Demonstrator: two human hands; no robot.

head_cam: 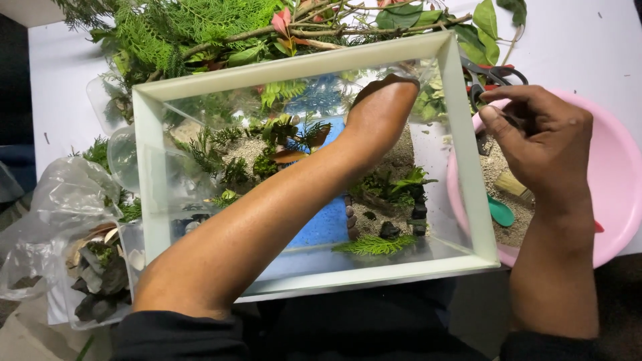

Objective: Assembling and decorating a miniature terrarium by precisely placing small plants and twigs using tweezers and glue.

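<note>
Head view: left hand flat, fingers extended, pressing sand inside glass tank; right hand clenched over pink basin. Press gently, avoid plants.

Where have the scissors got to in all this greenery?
In the head view, the scissors lie top right, between the glass tank's right rim and the pink basin, just above the right hand.

White table, evenly lit, a few small dark specks. Dark floor beyond left edge.
</note>
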